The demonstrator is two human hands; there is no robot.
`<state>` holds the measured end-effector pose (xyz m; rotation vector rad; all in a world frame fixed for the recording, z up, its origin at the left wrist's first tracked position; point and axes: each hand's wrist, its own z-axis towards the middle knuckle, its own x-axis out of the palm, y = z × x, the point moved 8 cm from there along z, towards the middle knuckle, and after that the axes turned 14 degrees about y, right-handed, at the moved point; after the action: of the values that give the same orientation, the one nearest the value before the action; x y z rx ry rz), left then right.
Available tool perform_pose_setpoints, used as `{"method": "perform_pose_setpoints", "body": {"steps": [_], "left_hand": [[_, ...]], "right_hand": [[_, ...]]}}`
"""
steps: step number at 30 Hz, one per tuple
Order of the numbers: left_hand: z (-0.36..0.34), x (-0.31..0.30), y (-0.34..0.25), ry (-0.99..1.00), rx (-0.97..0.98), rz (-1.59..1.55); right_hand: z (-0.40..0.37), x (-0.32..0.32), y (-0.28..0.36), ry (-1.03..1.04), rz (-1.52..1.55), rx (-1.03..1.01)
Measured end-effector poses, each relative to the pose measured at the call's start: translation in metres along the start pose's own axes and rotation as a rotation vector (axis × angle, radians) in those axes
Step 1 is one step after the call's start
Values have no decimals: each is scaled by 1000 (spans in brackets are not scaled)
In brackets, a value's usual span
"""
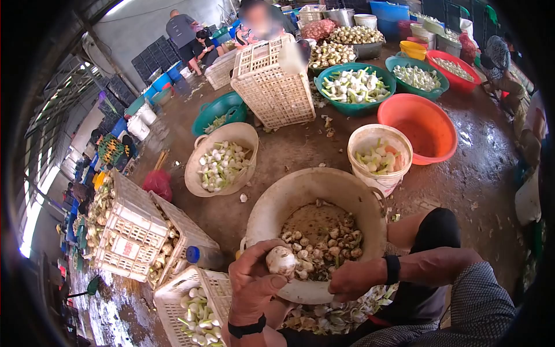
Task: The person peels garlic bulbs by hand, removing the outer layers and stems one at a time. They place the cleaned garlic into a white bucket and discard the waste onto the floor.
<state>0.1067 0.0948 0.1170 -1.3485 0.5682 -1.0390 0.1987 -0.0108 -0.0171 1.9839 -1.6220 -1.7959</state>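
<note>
My left hand grips a garlic bulb between thumb and fingers, its pale skin smudged with dirt. Just to the right, my right hand is closed above the near rim of a large pale tub; whatever its fingers hold, if anything, is hidden. Loose garlic bulbs and bits of dirt lie in the bottom of that tub, beyond both hands. Below the hands, peeled garlic skins and leaf scraps are heaped by my legs.
A white bucket with pale green-white pieces stands beyond the tub, beside an orange basin. Trimmed garlic fills a beige basin and a green basin. White crates stand at left, near a blue-capped bottle. Several people work farther off.
</note>
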Motion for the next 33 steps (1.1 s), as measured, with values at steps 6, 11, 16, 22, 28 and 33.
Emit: {"method": "perform_pose_setpoints", "body": {"steps": [6, 11, 16, 22, 28, 33], "left_hand": [[2, 6, -2, 57, 48, -228], [1, 9, 2, 107, 9, -211], [3, 17, 9, 119, -49, -57], [4, 23, 21, 157, -138, -107], [6, 32, 22, 199, -130, -350], [8, 23, 27, 177, -82, -167]], "right_hand": [[-37, -82, -3, -530, 578, -201], [-56, -107, 10, -535, 943, -182], [-59, -114, 22, -678, 527, -297], [-63, -112, 21, -619, 551, -308], [-65, -101, 24, -408, 968, -320], [-71, -107, 22, -465, 881, -266]]}}
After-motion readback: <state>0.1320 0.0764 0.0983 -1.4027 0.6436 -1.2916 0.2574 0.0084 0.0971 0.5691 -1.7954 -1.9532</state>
